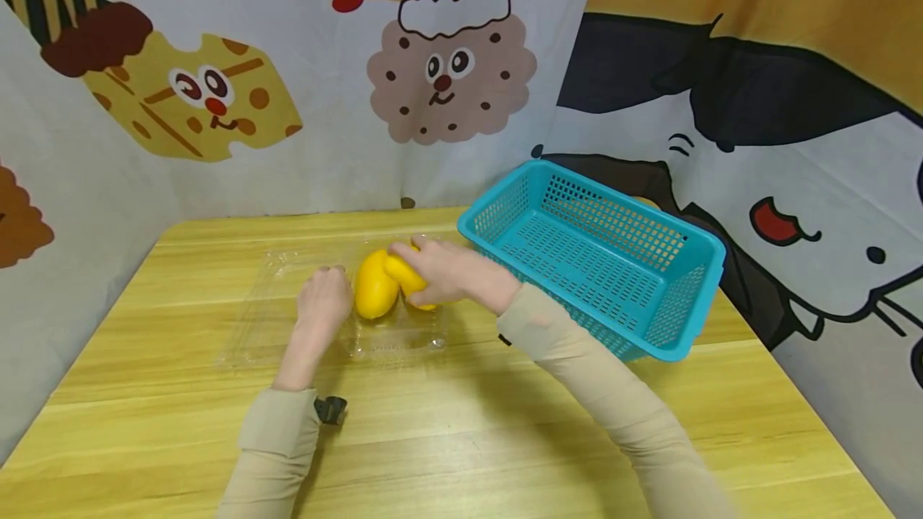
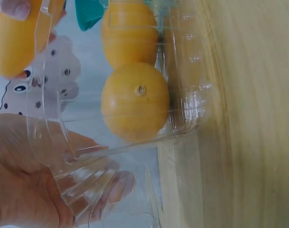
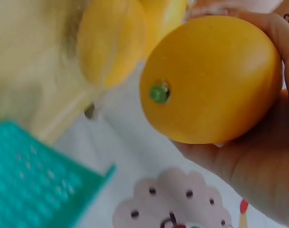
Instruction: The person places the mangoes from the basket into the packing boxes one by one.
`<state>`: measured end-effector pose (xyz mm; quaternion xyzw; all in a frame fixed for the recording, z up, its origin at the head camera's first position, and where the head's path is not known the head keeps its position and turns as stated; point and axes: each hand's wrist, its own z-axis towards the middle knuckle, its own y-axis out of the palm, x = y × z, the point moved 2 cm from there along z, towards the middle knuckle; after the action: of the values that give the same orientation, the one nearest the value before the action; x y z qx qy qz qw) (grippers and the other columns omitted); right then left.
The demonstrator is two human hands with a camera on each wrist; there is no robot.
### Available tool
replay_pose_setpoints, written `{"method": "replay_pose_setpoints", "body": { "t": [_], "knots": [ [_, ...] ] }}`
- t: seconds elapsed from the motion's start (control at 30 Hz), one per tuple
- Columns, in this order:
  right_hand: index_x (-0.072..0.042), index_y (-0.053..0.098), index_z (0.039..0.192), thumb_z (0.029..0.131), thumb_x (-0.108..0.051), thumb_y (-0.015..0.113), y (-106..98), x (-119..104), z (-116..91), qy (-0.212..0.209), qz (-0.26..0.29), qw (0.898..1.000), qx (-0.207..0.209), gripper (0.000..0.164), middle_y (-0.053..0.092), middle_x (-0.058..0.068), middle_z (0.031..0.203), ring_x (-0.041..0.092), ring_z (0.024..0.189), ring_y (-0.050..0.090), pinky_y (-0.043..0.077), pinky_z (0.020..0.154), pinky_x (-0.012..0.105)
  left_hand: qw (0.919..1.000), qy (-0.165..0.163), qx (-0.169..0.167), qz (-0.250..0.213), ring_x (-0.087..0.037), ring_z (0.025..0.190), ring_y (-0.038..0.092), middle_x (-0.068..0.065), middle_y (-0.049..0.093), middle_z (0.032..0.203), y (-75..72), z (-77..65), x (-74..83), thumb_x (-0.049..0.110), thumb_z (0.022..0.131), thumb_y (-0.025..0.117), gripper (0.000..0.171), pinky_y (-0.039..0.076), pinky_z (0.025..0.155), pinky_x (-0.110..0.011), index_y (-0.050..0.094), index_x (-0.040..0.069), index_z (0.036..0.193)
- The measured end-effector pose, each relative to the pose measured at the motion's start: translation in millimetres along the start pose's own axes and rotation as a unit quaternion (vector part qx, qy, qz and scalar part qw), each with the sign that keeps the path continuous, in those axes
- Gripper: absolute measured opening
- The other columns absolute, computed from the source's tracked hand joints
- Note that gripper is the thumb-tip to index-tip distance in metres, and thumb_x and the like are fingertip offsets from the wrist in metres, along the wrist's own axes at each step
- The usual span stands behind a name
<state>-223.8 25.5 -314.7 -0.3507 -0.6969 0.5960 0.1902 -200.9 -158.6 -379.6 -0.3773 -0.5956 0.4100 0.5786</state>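
A clear plastic clamshell box lies opened out on the table, with two yellow mangoes in its right half. One mango shows its stem end through the plastic in the left wrist view; the other mango sits behind it. My left hand grips the box near its middle fold, some fingers seen through the ridged plastic. My right hand holds a third mango, fingers and thumb round it, green stem end outward. This mango is tilted above the pair in the box.
A turquoise perforated basket stands to the right of the box, angled on the wooden table. Behind the table hangs a curtain with cartoon prints. A dark wrist strap piece shows at the left sleeve.
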Motion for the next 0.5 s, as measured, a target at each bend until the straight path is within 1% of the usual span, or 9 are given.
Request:
{"method": "replay_pose_setpoints", "body": {
  "t": [0.1, 0.17, 0.3, 0.4, 0.5],
  "knots": [
    [-0.021, 0.027, 0.147, 0.087, -0.035, 0.066, 12, -9, 5, -0.020, 0.006, 1.000, 0.015, 0.074, 0.041, 0.020, 0.143, 0.032, 0.117, 0.056, 0.051, 0.096, 0.044, 1.0000, 0.000, 0.002, 0.001, -0.030, 0.061, 0.055, -0.026, 0.060, 0.080, 0.0, 1.1, -0.6, -0.001, 0.089, 0.043, 0.021, 0.049, 0.048, -0.034, 0.060, -0.013, 0.089],
    [-0.022, 0.027, 0.147, 0.087, -0.036, 0.067, 20, -15, 8, -0.030, 0.008, 0.999, 0.016, 0.074, 0.042, 0.019, 0.141, 0.031, 0.113, 0.058, 0.053, 0.093, 0.043, 1.0000, -0.001, 0.003, 0.003, -0.032, 0.062, 0.056, -0.026, 0.060, 0.080, -0.1, 1.4, -0.7, 0.000, 0.088, 0.043, 0.021, 0.050, 0.050, -0.036, 0.060, -0.012, 0.089],
    [-0.023, 0.027, 0.148, 0.087, -0.039, 0.067, 34, -24, 13, -0.037, 0.006, 0.999, 0.002, 0.075, 0.039, 0.021, 0.144, 0.032, 0.116, 0.057, 0.053, 0.094, 0.042, 1.0000, 0.002, 0.004, 0.003, -0.033, 0.063, 0.057, -0.027, 0.061, 0.079, -0.1, 1.2, -0.6, 0.000, 0.088, 0.043, 0.021, 0.050, 0.050, -0.038, 0.060, -0.012, 0.087],
    [-0.024, 0.028, 0.148, 0.086, -0.039, 0.067, 42, -27, 16, -0.046, 0.009, 0.999, -0.006, 0.075, 0.039, 0.021, 0.145, 0.030, 0.117, 0.056, 0.052, 0.096, 0.040, 0.9999, 0.006, 0.007, 0.005, -0.035, 0.064, 0.058, -0.028, 0.060, 0.079, -0.1, 0.9, -0.7, 0.000, 0.089, 0.043, 0.021, 0.050, 0.050, -0.041, 0.060, -0.012, 0.086],
    [-0.024, 0.028, 0.148, 0.086, -0.041, 0.067, 48, -29, 19, -0.060, 0.012, 0.998, -0.011, 0.075, 0.045, 0.017, 0.138, 0.023, 0.107, 0.058, 0.053, 0.091, 0.033, 0.9999, 0.006, 0.011, 0.006, -0.040, 0.069, 0.061, -0.028, 0.061, 0.082, -0.2, 0.4, -1.1, 0.001, 0.089, 0.044, 0.021, 0.051, 0.053, -0.045, 0.060, -0.012, 0.086]
  ]
}}
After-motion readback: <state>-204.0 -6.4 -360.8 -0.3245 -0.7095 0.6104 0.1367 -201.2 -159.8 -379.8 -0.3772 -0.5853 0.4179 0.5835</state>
